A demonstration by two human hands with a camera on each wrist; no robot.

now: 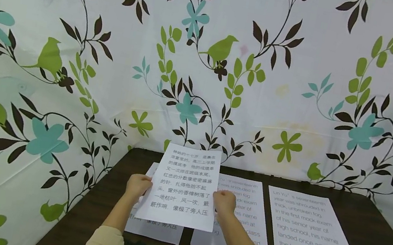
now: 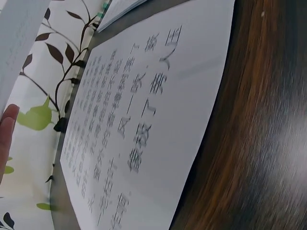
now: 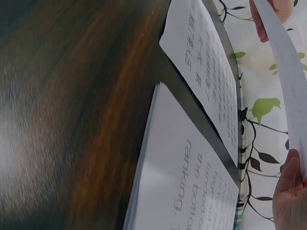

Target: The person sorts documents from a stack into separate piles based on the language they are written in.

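Holding step: left hand [image 1: 138, 186] and right hand [image 1: 226, 202] pinched opposite side edges of a Chinese-text sheet [image 1: 184, 181], above the worktop [image 1: 360, 221]; next move probably called for level, matched grips.

Past the left hand [image 1: 139, 185] and right hand [image 1: 226, 202], a pale cloth [image 1: 115, 90] printed with brown leaves [image 1: 98, 25] hangs behind a dark wooden table [image 1: 90, 209], which spreads out below both. On the cloth, one green bird [image 1: 219, 50] is above the gap between them, and a second bird [image 1: 50, 56] is up and left of the left hand. A teal flower [image 1: 48, 141] is left of the left hand; a green flower [image 1: 287, 147] is up and right of the right hand.
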